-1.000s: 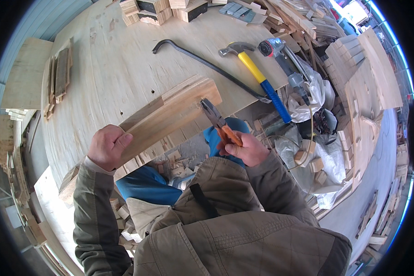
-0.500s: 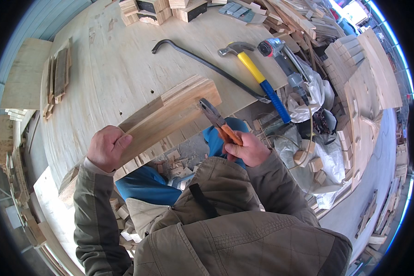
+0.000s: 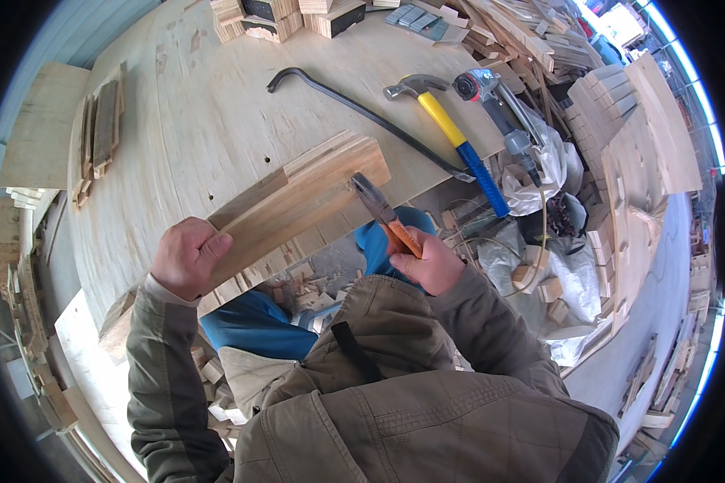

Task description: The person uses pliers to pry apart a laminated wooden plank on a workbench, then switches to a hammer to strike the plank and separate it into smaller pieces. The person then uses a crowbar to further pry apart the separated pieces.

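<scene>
My left hand [image 3: 187,258] is wrapped over a long wooden beam [image 3: 298,197], thumb on its upper face. The beam lies slanted along the near edge of a plywood table, its far end toward the right. In my right hand [image 3: 431,264] are pincers with orange handles [image 3: 387,221], fingers closed round the grips. Their dark metal jaws touch the beam's face close to its right end, at a small mark; whether they grip a nail there is too small to tell.
On the plywood tabletop [image 3: 193,105] lie a black crowbar [image 3: 338,101] and a claw hammer [image 3: 451,133] with yellow and blue handle. Beside them is a corded power tool [image 3: 499,113]. Wooden blocks [image 3: 274,20] stand at the back; thin boards [image 3: 105,133] lie left. Scrap wood fills the right.
The pincers' handles have come closer together in my right hand, while the jaws stay at the same spot on the beam. My left hand keeps its place.
</scene>
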Action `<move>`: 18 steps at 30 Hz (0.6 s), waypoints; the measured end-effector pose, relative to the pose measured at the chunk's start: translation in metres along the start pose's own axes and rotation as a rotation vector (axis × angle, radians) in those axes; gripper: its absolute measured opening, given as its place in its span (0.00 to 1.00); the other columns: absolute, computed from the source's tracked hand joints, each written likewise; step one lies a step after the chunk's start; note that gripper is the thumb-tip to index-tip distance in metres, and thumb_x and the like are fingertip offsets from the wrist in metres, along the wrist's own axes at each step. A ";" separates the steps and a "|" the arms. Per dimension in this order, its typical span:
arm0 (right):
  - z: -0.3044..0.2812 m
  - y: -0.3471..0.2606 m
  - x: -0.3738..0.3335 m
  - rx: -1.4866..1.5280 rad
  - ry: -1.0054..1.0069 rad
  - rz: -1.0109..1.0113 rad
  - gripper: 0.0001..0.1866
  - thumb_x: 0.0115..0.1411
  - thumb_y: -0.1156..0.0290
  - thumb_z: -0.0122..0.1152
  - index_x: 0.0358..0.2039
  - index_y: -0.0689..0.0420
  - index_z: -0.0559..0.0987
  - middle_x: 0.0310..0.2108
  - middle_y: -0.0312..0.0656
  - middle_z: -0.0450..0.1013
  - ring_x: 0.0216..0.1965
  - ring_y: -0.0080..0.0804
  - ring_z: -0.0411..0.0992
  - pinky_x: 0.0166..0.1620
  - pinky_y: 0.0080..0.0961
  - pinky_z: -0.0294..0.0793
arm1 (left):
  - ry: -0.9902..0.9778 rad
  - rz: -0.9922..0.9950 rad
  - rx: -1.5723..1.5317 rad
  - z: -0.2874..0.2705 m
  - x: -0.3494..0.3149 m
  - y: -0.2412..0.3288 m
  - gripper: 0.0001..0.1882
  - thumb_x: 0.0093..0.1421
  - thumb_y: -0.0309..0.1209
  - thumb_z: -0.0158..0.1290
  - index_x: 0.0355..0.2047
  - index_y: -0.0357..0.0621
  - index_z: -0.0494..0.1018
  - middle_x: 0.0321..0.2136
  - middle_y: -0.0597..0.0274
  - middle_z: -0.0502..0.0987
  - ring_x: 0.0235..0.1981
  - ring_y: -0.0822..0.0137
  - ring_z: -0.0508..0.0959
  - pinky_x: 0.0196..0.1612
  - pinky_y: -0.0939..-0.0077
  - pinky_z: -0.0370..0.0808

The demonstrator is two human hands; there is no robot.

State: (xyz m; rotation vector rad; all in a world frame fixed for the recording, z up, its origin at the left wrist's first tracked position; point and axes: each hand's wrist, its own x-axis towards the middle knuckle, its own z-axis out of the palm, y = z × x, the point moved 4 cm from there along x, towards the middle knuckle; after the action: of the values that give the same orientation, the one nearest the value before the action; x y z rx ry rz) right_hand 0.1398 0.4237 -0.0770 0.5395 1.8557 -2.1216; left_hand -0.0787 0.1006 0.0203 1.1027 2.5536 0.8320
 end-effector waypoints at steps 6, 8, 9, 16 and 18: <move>0.007 -0.013 -0.010 -0.508 0.298 -0.175 0.06 0.66 0.73 0.65 0.40 0.59 0.77 0.33 0.44 0.78 0.36 0.40 0.79 0.42 0.37 0.77 | 0.004 -0.007 -0.014 -0.001 -0.001 0.000 0.23 0.68 0.39 0.58 0.21 0.34 0.69 0.21 0.43 0.68 0.27 0.41 0.71 0.33 0.49 0.67; 0.013 -0.016 -0.013 -0.589 0.384 -0.247 0.07 0.66 0.73 0.65 0.41 0.60 0.77 0.34 0.48 0.80 0.37 0.48 0.80 0.42 0.39 0.77 | 0.006 -0.012 -0.010 -0.002 -0.002 0.001 0.23 0.68 0.39 0.59 0.21 0.34 0.70 0.21 0.42 0.68 0.27 0.40 0.71 0.33 0.48 0.67; 0.015 -0.015 -0.014 -0.626 0.406 -0.236 0.07 0.66 0.73 0.64 0.41 0.60 0.77 0.35 0.49 0.80 0.39 0.51 0.80 0.42 0.41 0.77 | -0.001 -0.022 0.000 -0.002 -0.002 0.001 0.23 0.67 0.39 0.59 0.21 0.34 0.70 0.21 0.42 0.68 0.27 0.40 0.71 0.33 0.48 0.67; 0.027 -0.012 -0.019 -0.781 0.537 -0.239 0.09 0.66 0.72 0.65 0.43 0.59 0.74 0.36 0.54 0.80 0.41 0.64 0.78 0.41 0.52 0.75 | 0.006 -0.014 0.051 -0.003 -0.003 0.004 0.25 0.68 0.41 0.59 0.21 0.34 0.69 0.22 0.41 0.70 0.28 0.37 0.72 0.34 0.46 0.67; 0.029 -0.011 -0.021 -0.812 0.561 -0.230 0.10 0.66 0.72 0.65 0.44 0.58 0.74 0.35 0.55 0.80 0.40 0.65 0.78 0.40 0.54 0.75 | 0.005 0.002 0.049 -0.003 -0.003 0.005 0.25 0.68 0.42 0.59 0.21 0.34 0.70 0.22 0.40 0.70 0.29 0.37 0.72 0.34 0.46 0.67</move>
State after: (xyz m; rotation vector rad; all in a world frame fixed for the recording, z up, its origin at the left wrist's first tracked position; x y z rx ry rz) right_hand 0.1506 0.3962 -0.0545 0.7736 2.9514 -1.1654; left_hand -0.0753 0.0996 0.0255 1.1185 2.5907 0.7779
